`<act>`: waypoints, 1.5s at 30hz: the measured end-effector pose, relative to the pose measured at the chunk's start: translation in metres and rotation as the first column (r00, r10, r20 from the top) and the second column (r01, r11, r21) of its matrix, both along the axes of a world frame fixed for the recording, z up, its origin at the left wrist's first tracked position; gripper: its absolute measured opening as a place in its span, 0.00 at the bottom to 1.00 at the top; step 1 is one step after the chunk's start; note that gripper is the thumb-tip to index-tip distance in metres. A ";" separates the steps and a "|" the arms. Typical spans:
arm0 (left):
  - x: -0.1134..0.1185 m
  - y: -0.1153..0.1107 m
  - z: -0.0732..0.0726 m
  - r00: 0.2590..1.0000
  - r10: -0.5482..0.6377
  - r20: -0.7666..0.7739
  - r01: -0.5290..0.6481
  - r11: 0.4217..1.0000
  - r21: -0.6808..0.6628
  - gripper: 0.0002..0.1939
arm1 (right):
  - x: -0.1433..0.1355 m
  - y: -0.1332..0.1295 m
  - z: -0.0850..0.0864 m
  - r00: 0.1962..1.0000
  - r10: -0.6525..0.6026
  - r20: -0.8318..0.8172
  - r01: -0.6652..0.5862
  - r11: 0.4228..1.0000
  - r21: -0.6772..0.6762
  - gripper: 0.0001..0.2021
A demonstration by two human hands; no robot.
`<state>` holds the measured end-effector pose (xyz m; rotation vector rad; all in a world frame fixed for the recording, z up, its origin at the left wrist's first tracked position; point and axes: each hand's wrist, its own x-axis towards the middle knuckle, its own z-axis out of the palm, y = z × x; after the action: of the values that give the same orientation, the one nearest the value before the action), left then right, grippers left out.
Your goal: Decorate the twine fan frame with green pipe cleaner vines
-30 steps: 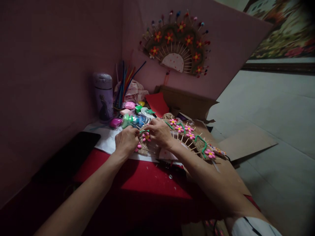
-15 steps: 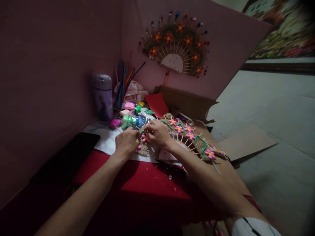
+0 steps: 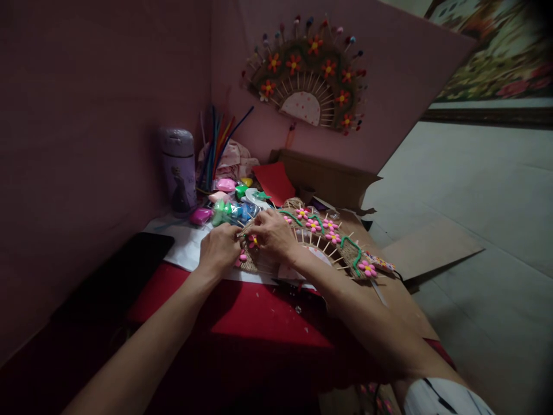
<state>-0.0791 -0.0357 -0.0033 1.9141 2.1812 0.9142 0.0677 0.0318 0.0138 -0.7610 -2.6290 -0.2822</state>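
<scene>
The fan point(image 3: 322, 232) lies right of the flask point(image 3: 179, 173), pink flowers point(image 3: 333, 237) and green trim point(image 3: 354, 246) already along it. The left hand point(image 3: 220, 248) and right hand point(image 3: 274, 233) pinch its flask-side end; what remains there is hidden.

Fan point(image 3: 322, 233): brown, patterned with pink, yellow-centred flowers point(image 3: 367, 268) and crossed by green trim point(image 3: 359, 255). Wall fan point(image 3: 305, 53): brown, decorated with orange, yellow-centred flowers; base point(image 3: 301, 108) white, dotted in red. Bottle point(image 3: 181, 176): lilac, printed with a dark figure point(image 3: 178, 190). Surface point(image 3: 242, 311): covered in red.
</scene>
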 end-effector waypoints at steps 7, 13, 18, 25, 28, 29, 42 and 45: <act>-0.007 0.007 -0.007 0.974 -0.006 0.226 0.004 1.000 0.007 0.11 | 0.000 0.002 -0.004 1.000 0.001 -0.017 -0.001 1.000 0.011 0.10; -0.003 -0.001 0.005 0.992 0.080 0.101 -0.074 0.996 -0.055 0.10 | -0.001 0.002 -0.005 0.998 0.029 -0.047 -0.031 0.999 -0.042 0.11; -0.003 0.000 0.006 0.990 0.071 0.124 -0.064 0.996 -0.056 0.11 | -0.001 0.004 -0.004 0.999 0.047 0.009 -0.047 0.999 -0.010 0.10; -0.002 -0.001 0.005 0.991 0.060 0.121 -0.054 0.997 -0.057 0.11 | -0.004 -0.003 0.002 0.998 0.060 -0.016 -0.060 0.998 0.000 0.08; -0.001 -0.001 0.005 0.991 0.056 0.122 -0.049 0.997 -0.057 0.11 | -0.009 -0.004 0.003 1.000 0.004 -0.028 -0.005 1.000 -0.019 0.08; -0.001 -0.001 0.005 0.991 0.054 0.123 -0.048 0.997 -0.055 0.11 | -0.011 -0.004 0.003 0.999 -0.018 -0.032 0.017 0.999 -0.029 0.07; -0.002 -0.002 0.004 0.992 0.039 0.123 -0.032 0.998 -0.060 0.11 | -0.022 -0.008 0.008 0.989 -0.136 -0.065 0.124 0.979 -0.164 0.09; -0.003 -0.001 0.003 0.991 0.030 0.134 -0.023 0.998 -0.057 0.11 | -0.019 -0.009 0.008 0.985 -0.139 -0.106 0.120 0.978 -0.169 0.10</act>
<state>-0.0820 -0.0371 0.0001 1.7489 2.1360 0.9470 0.0483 0.0230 0.0216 -0.9749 -2.5176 -0.0566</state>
